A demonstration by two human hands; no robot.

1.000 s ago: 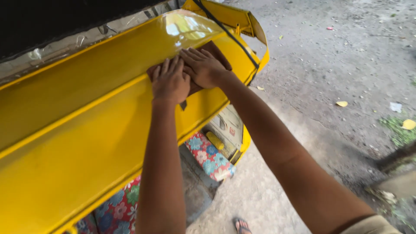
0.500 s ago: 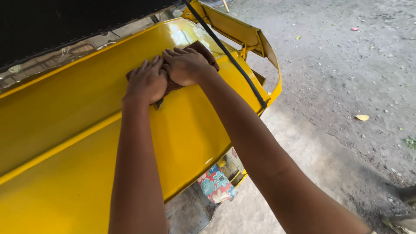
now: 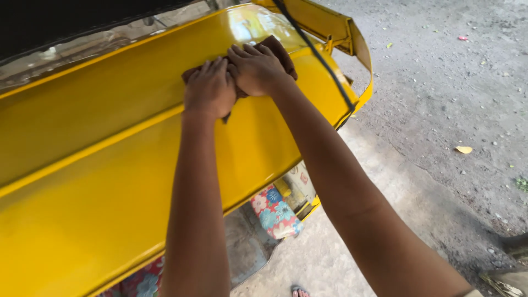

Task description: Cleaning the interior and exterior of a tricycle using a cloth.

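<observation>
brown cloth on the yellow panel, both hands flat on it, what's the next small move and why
Probably slide the brown cloth toward the glossy patch near the black strip. Both the left hand and right hand press it flat on the yellow panel, just short of that corner.

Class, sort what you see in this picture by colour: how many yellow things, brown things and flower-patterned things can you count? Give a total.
Yellow: 2, the painted panel and a leaf on the ground.
Brown: 1, the cloth under both hands.
Flower-patterned: 1, the seat cover.
Total: 4.
</observation>
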